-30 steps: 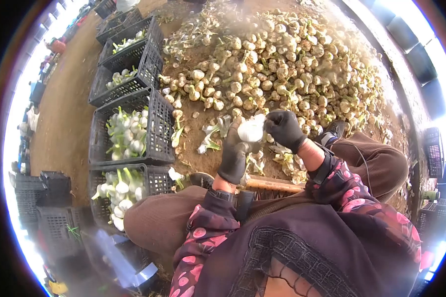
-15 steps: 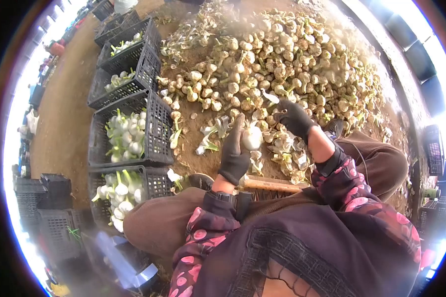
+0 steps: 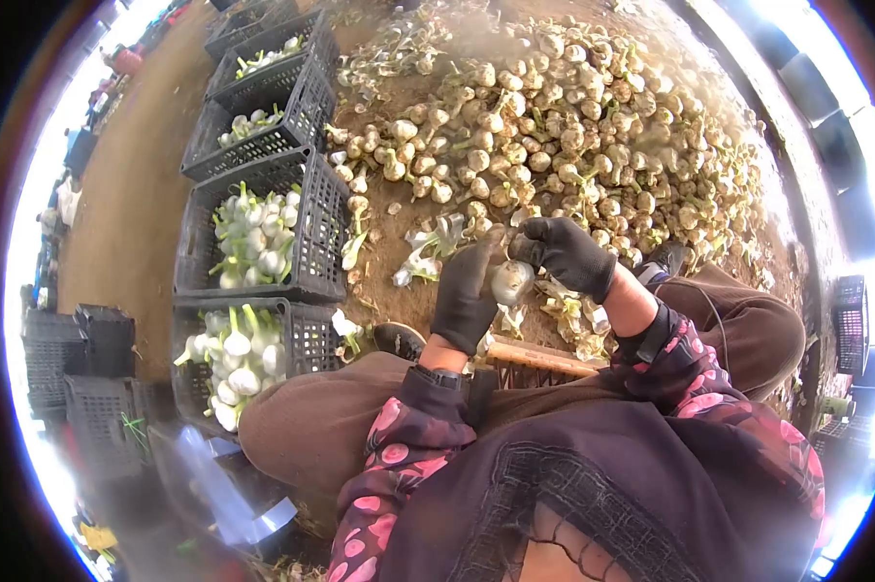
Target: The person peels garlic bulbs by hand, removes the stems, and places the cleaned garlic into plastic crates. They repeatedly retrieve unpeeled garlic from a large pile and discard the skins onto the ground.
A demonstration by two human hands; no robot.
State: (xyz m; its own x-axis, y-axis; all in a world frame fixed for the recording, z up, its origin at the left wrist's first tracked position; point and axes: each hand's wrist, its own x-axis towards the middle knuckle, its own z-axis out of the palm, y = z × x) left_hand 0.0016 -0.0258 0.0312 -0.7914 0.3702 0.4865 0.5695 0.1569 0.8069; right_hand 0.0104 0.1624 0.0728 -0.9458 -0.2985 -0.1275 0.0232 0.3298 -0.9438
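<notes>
A pale, peeled-looking garlic bulb sits in my left hand, which wears a dark glove and has its fingers wrapped round the bulb's left side. Just above the bulb, my gloved right hand has its fingers bent and pressed together near the left fingertips. Whatever the right fingers grip is too small to make out. Loose leaves and skins lie on the ground below the right hand. Beyond both hands spreads a large heap of unpeeled garlic bulbs.
Black crates with whitish, green-stemmed bulbs stand in a row at the left. A wooden bar lies in front of my body, between my bent legs. More dark crates stand at the far left.
My right hand has moved left and in to the bulb, its fingers closing from a spread pose. The left hand still holds the bulb. The view has shifted slightly.
</notes>
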